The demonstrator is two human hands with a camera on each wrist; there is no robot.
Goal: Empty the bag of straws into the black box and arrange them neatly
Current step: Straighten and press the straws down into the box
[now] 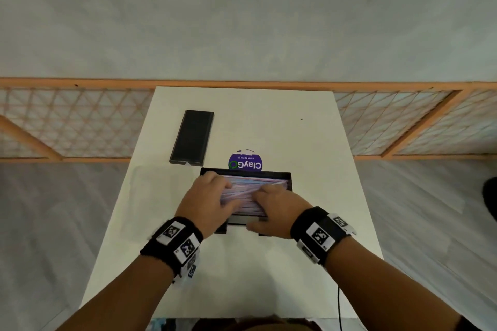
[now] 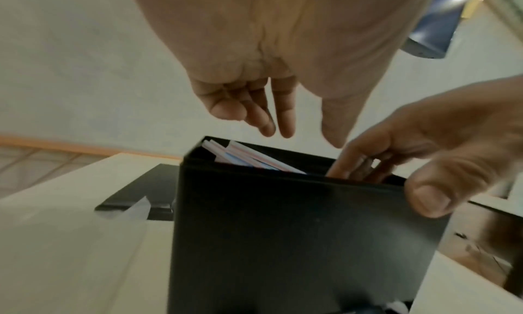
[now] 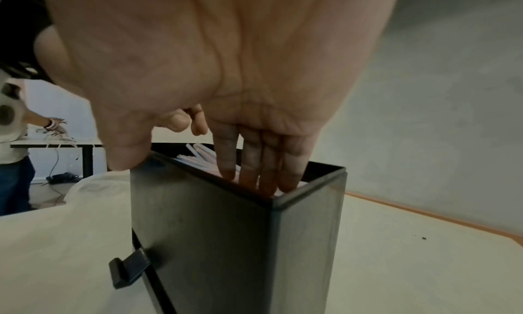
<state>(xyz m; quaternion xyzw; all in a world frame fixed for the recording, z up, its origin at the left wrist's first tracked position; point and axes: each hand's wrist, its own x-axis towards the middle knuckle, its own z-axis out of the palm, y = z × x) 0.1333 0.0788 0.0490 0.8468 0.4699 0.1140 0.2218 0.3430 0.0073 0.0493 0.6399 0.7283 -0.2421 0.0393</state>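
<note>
Levelling the straws (image 1: 250, 191) inside the black box (image 1: 285, 176) on the desk (image 1: 269, 121) goes best with light, even strokes. The right hand (image 1: 271, 209) has straight fingers (image 3: 254, 171) on the straws, thumb outside the wall; the left hand (image 1: 207, 196) hovers relaxed, holding nothing. Pressing hard would likely bend them.

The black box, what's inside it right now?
The black box holds pink, blue and white straws. Right hand fingers reach in among them; the left hand covers others. The bottom is hidden.
</note>
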